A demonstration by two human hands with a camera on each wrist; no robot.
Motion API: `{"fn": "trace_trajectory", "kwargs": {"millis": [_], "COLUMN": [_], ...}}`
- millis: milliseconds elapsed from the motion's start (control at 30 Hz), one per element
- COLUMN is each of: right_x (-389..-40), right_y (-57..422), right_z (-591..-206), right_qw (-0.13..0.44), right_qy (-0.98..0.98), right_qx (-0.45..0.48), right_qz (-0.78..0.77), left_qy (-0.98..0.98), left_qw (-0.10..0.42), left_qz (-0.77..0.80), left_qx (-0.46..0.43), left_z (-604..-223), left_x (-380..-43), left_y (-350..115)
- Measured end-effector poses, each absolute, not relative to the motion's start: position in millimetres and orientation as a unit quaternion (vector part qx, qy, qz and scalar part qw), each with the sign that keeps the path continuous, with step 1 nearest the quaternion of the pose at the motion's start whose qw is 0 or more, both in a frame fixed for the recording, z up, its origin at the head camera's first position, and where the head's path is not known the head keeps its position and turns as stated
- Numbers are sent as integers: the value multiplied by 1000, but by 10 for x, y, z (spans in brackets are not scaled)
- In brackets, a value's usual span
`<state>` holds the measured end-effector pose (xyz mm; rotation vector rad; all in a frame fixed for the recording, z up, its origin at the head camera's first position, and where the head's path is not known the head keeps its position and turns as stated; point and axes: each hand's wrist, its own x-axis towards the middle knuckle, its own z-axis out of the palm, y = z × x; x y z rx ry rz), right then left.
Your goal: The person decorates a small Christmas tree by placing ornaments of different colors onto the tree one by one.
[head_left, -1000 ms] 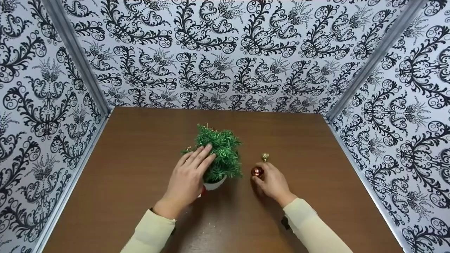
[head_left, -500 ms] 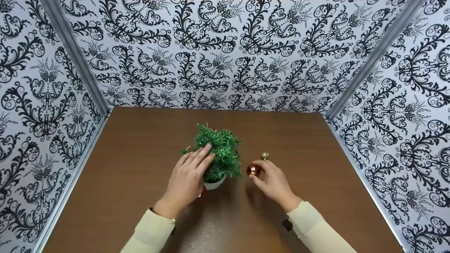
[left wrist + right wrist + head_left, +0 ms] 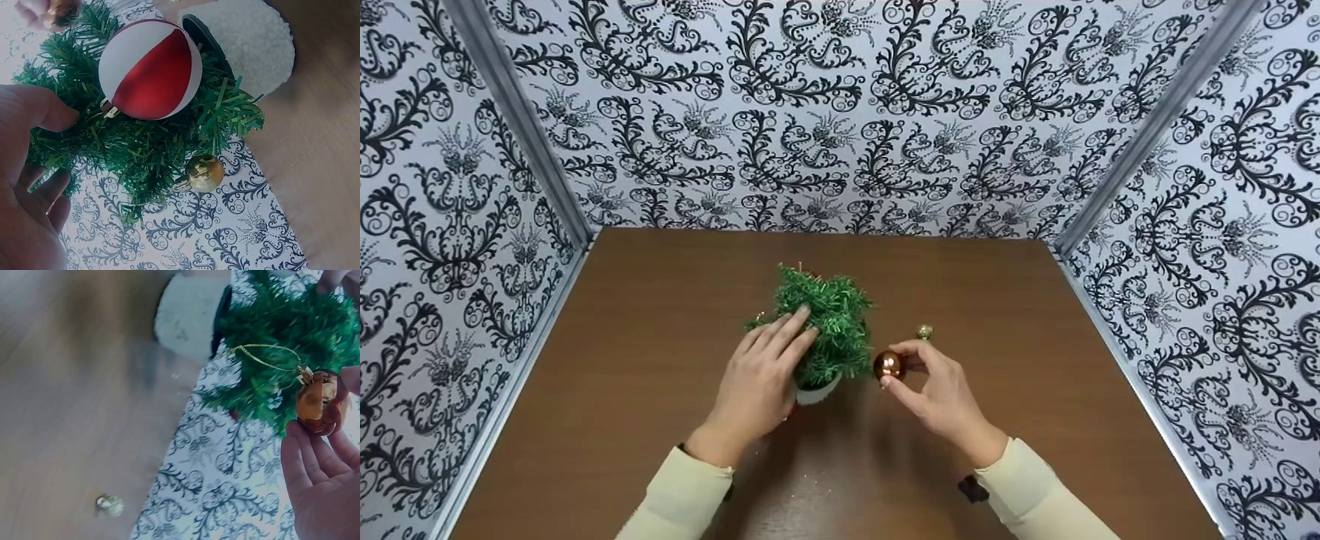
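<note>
"Where's the copper ball [image 3: 889,366]?"
"Pinched in the right hand [image 3: 949,390], just beside the tree [image 3: 836,319]!"
"And the left hand [image 3: 761,379]?"
"Fingers outstretched, resting on the tree; gold ball [image 3: 925,331] on the surface [image 3: 660,300]."

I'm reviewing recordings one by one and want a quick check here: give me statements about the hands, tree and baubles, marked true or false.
1. The right hand holds a copper-coloured bauble. True.
2. The left hand touches the green tree. True.
3. The tree stands in a red container. False: its pot is white.
4. A small gold ornament lies on the table. True.
5. Every bauble is off the tree. False: a red-and-white bauble is on it.
</note>
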<state>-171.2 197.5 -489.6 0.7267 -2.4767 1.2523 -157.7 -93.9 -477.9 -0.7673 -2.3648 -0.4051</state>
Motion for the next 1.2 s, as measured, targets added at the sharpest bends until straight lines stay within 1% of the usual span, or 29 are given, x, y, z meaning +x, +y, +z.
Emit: {"fn": "trace_trajectory", "kwargs": {"millis": [333, 567, 767, 1000, 1200], "right_x": [-1641, -1597, -1514, -1317, -1294], "right_y": [1822, 1753, 1651, 1516, 1477], "right_z": [-4818, -4789, -4759, -4535, -4558], "right_qw": [134, 151, 153, 161, 159], "right_qy": [-831, -825, -814, -798, -791], "right_qx": [281, 292, 277, 272, 260], "right_qz": [461, 460, 488, 513, 530], "left_qy": [-893, -889, -885, -871, -859], "left_qw": [310, 315, 316, 331, 338], "left_qz": [-152, -159, -171, -191, -215], "left_qx": [-290, -292, -296, -308, -318], "left_z": [-4789, -4796, -4789, -4805, -4823], "left_x": [-1565, -1567, -1568, -1563, -1554], "left_y": [-944, -933, -919, -901, -871]}}
